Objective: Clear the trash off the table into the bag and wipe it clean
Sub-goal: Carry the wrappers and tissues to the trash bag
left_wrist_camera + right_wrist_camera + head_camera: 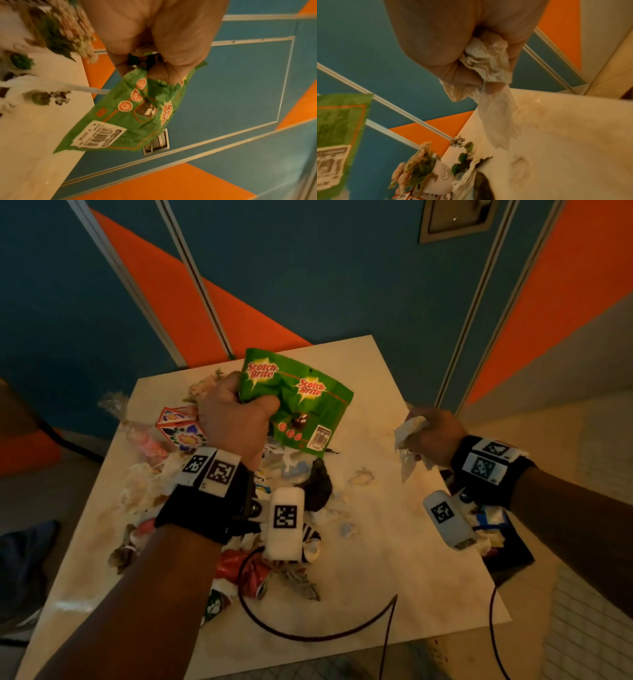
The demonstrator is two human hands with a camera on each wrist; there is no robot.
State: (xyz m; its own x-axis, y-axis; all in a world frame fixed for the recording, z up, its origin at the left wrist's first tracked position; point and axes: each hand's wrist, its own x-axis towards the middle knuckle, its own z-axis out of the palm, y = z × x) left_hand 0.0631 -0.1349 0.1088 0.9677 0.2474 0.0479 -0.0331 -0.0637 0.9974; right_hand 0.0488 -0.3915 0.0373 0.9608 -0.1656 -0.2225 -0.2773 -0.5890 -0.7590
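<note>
Above the back of the white table (pixel 394 559), my left hand (pixel 236 419) grips a crumpled green Scotch-Brite wrapper (pixel 301 402) in a fist. The left wrist view shows the wrapper (pixel 133 115) hanging from the curled fingers (pixel 163 67) beyond the table's edge. My right hand (pixel 435 433) is raised over the table's right side and clutches a wad of white tissue (pixel 409 440); in the right wrist view the tissue (pixel 489 65) bulges out of the fist (pixel 453 47) and trails down. A dark bag (pixel 507 546) with scraps in it lies past the table's right edge.
A heap of trash covers the table's middle and left: a flowered carton (pixel 180 428), dried flowers (pixel 205 385), a dark brown scrap (pixel 318 484), a red crushed wrapper (pixel 243 571) and paper bits. A dark cable (pixel 308 635) loops near the front edge. A blue and orange wall stands behind.
</note>
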